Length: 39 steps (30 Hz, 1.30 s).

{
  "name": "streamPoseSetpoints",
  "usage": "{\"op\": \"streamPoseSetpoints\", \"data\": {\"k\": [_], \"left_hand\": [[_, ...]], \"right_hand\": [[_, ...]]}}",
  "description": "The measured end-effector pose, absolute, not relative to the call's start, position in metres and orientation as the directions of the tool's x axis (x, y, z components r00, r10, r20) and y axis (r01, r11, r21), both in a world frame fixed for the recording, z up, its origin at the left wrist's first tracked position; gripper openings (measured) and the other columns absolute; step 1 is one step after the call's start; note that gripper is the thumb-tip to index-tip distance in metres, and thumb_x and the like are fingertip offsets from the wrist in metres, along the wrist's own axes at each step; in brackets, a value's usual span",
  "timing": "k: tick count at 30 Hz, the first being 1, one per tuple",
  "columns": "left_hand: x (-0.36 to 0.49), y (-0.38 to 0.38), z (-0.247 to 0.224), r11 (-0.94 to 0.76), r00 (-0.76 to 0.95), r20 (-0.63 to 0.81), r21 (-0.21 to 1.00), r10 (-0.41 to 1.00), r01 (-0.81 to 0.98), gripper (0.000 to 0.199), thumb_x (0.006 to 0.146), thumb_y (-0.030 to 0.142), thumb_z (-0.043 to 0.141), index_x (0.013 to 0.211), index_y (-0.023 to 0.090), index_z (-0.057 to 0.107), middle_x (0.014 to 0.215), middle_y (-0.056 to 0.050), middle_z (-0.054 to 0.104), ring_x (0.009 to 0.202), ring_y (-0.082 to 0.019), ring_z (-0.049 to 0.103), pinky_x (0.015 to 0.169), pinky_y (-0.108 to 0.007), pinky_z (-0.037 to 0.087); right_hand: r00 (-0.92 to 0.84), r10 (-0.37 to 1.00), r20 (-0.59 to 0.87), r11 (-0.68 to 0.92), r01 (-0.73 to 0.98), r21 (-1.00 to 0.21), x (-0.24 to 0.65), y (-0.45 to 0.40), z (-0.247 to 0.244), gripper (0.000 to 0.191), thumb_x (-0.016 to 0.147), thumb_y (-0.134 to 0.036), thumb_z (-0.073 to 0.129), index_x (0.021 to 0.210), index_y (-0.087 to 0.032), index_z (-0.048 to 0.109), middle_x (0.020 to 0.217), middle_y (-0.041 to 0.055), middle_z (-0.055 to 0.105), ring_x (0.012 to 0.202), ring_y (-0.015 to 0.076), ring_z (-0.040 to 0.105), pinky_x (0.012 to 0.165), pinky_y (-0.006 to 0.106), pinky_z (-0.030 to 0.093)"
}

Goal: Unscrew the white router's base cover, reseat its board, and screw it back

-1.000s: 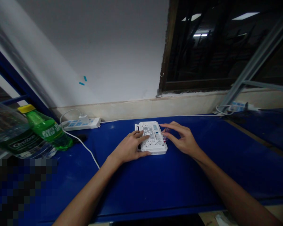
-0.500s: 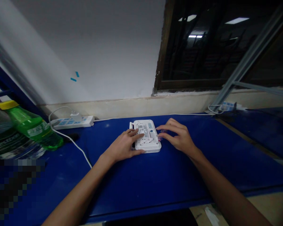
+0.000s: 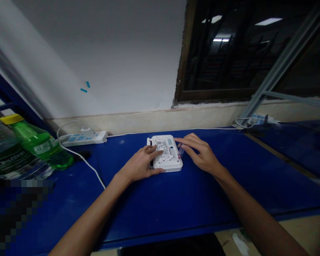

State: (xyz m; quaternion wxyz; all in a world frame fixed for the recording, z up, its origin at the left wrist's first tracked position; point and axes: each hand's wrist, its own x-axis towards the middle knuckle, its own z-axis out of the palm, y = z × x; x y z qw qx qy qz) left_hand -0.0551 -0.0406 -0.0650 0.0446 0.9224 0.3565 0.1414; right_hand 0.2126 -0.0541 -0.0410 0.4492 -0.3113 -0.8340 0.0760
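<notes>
A flat white router (image 3: 168,164) lies on the blue table, its vented underside with printed labels facing up. Against its left side rests my left hand (image 3: 140,161), fingers over the top and thumb along the near edge, holding it. My right hand (image 3: 198,151) is at the router's right edge. Between its thumb and fingers is a small clear stick with a red end (image 3: 180,152), tilted, the red end down by the router's right side. What kind of tool it is, I cannot make out.
On the left stand a green bottle with a yellow cap (image 3: 40,142) and a larger clear bottle (image 3: 8,160). A white power strip (image 3: 86,138) with a plug lies behind, its cable (image 3: 89,165) crossing the table. Another power strip (image 3: 260,120) sits at the back right, near a metal post (image 3: 277,64).
My right hand has turned the clear stick from lying nearly flat to a more upright tilt, and its fingers have shifted slightly left. My left hand stays on the router.
</notes>
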Motion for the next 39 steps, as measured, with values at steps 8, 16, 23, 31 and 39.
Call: {"op": "streamPoseSetpoints", "data": {"k": [8, 16, 23, 31, 39], "left_hand": [[-0.056, -0.0408, -0.0656, -0.746, 0.707, 0.237, 0.189, 0.666, 0.639, 0.072, 0.086, 0.062, 0.062, 0.144, 0.022, 0.047, 0.148, -0.016, 0.047, 0.138, -0.033, 0.042, 0.113, -0.052, 0.035], [-0.0553, -0.0414, -0.0666, -0.741, 0.703, 0.238, 0.184, 0.671, 0.646, 0.074, 0.085, 0.064, 0.063, 0.144, 0.022, 0.047, 0.147, -0.016, 0.047, 0.137, -0.034, 0.042, 0.113, -0.052, 0.036], [-0.0556, -0.0403, -0.0658, -0.741, 0.704, 0.233, 0.183, 0.671, 0.646, 0.073, 0.086, 0.063, 0.062, 0.145, 0.023, 0.046, 0.148, -0.016, 0.046, 0.138, -0.033, 0.041, 0.113, -0.052, 0.037], [-0.0564, -0.038, -0.0696, -0.745, 0.703, 0.247, 0.202, 0.667, 0.636, 0.072, 0.086, 0.063, 0.063, 0.145, 0.025, 0.046, 0.148, -0.015, 0.046, 0.138, -0.034, 0.041, 0.112, -0.053, 0.038], [-0.0553, -0.0385, -0.0673, -0.733, 0.698, 0.225, 0.2, 0.68, 0.65, 0.072, 0.086, 0.062, 0.063, 0.145, 0.025, 0.045, 0.149, -0.015, 0.046, 0.138, -0.034, 0.041, 0.112, -0.053, 0.038]], "right_hand": [[-0.344, 0.595, 0.727, 0.785, 0.443, -0.433, 0.2129, -0.0517, -0.0458, 0.023, 0.091, -0.024, 0.066, 0.113, -0.026, 0.072, 0.093, 0.0049, 0.072, 0.084, 0.0208, 0.062, 0.075, 0.039, 0.051], [-0.416, 0.609, 0.675, 0.788, 0.41, -0.459, 0.2127, -0.0534, -0.0442, 0.04, 0.1, -0.017, 0.048, 0.138, -0.026, 0.057, 0.118, 0.008, 0.069, 0.106, 0.0224, 0.06, 0.093, 0.044, 0.048], [-0.36, 0.592, 0.721, 0.782, 0.471, -0.408, 0.2131, -0.053, -0.0441, 0.024, 0.092, -0.026, 0.064, 0.115, -0.026, 0.072, 0.087, 0.0051, 0.068, 0.084, 0.0209, 0.059, 0.075, 0.038, 0.05], [-0.389, 0.612, 0.689, 0.785, 0.402, -0.471, 0.2102, -0.0543, -0.0432, 0.029, 0.096, -0.025, 0.058, 0.124, -0.027, 0.067, 0.099, 0.006, 0.072, 0.093, 0.0213, 0.061, 0.084, 0.039, 0.05], [-0.425, 0.608, 0.67, 0.789, 0.416, -0.453, 0.2128, -0.0567, -0.0396, 0.038, 0.1, -0.021, 0.048, 0.136, -0.028, 0.058, 0.114, 0.0079, 0.069, 0.109, 0.0222, 0.058, 0.093, 0.042, 0.048]]}}
